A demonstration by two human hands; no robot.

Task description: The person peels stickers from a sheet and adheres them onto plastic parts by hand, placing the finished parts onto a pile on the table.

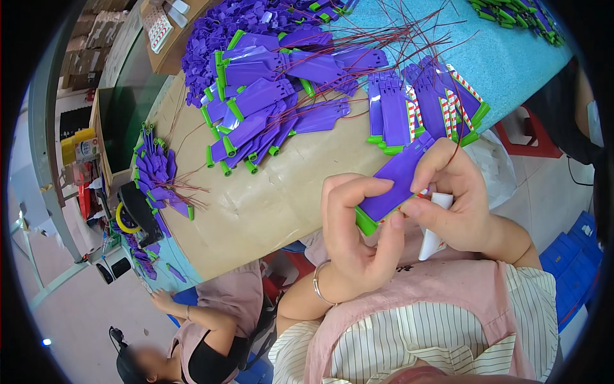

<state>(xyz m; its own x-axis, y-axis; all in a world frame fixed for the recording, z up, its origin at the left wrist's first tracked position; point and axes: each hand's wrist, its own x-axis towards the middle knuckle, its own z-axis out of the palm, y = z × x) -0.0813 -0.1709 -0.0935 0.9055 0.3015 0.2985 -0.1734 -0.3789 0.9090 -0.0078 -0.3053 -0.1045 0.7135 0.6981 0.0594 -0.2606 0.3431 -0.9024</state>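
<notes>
My left hand (352, 227) pinches a flat purple plastic piece (398, 174) with a green end, thumb on its face. On the opposite side, my right hand (460, 195) grips the same piece between its fingertips, near a bit of red striping on the edge. A white folded slip (432, 232) also sits in my right hand, pointing down from under the fingers. Just beyond my hands lies a fanned group of purple pieces with green ends (394, 109); several carry red-and-white striped stickers (449, 110).
A large heap of purple parts (256, 121) with thin dark red wires (377, 32) covers the far side of the brown paper sheet (268, 198). Smaller piles (153, 166) lie at left. Another person (211, 313) sits at lower left; a red stool (527, 136) stands at right.
</notes>
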